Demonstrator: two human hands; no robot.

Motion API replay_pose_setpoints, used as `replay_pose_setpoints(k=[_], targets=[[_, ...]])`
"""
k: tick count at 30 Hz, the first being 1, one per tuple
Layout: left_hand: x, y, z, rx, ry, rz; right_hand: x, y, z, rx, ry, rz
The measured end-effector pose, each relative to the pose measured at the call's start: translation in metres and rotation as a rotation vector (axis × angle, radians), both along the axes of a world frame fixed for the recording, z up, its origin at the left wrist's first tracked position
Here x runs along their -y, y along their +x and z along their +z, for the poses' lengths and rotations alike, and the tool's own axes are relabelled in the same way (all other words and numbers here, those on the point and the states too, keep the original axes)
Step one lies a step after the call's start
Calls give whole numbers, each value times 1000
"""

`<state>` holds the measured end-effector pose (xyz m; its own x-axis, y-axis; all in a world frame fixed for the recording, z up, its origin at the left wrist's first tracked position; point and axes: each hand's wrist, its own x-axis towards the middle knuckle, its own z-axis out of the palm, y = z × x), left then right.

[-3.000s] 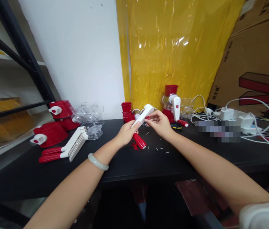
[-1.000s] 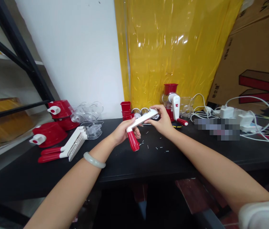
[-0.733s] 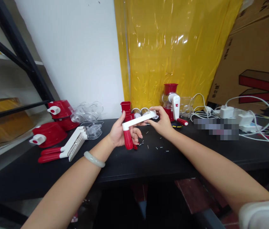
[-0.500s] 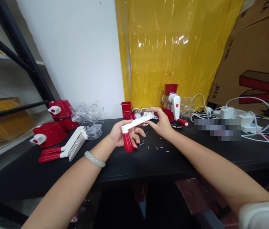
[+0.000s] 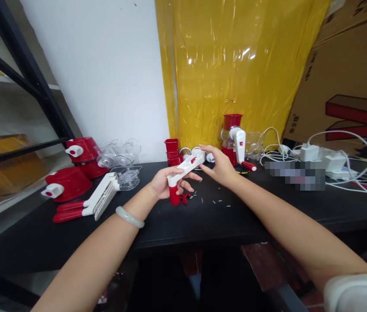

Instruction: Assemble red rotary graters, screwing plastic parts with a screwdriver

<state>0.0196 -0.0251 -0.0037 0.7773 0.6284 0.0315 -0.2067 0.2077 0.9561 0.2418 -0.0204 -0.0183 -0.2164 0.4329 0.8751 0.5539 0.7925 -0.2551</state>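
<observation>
Between my hands, over the black table, is a white crank handle (image 5: 186,167) with a red grip that hangs down at its left end. My left hand (image 5: 164,183) holds it near the grip end, with some fingers curled behind. At the other end, the thumb and fingers of my right hand (image 5: 216,165) pinch the white arm. The hollow side of the arm now shows, with a small red piece in it. Small red parts (image 5: 186,198) lie on the table beside the grip.
On the left are red bases (image 5: 68,183), spare crank handles (image 5: 100,197) and clear plastic parts (image 5: 128,177). Behind my hands stand a red hopper part (image 5: 172,149) and an assembled rotary grater (image 5: 233,141). White cables and chargers (image 5: 309,152) lie right. Small scraps dot the black table (image 5: 177,225).
The crank handle has been turned so that its hollow side shows. My right hand has shifted slightly on its end, and the red parts on the table have come into view.
</observation>
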Motion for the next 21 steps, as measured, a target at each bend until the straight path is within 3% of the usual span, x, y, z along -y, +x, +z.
replay_pose_setpoints(k=[3,5,8,11,13,16,18,21], targets=[[1,3,-1,-38,93,96,-6,15,9,-52,-127,4],[-1,6,-2,-88,175,170,-10,32,13,-26,-354,52],[-4,11,-7,-196,304,281,-12,56,18,226,-790,164],[-6,13,-12,-386,479,374,-6,65,23,615,-1130,73],[-6,12,-13,-522,607,405,0,60,25,787,-1196,7],[-3,10,-13,-656,751,410,8,45,25,926,-1155,-97],[-1,9,-12,-690,805,426,12,36,23,987,-1136,-179],[0,9,-11,-711,843,443,12,31,19,972,-1135,-179]])
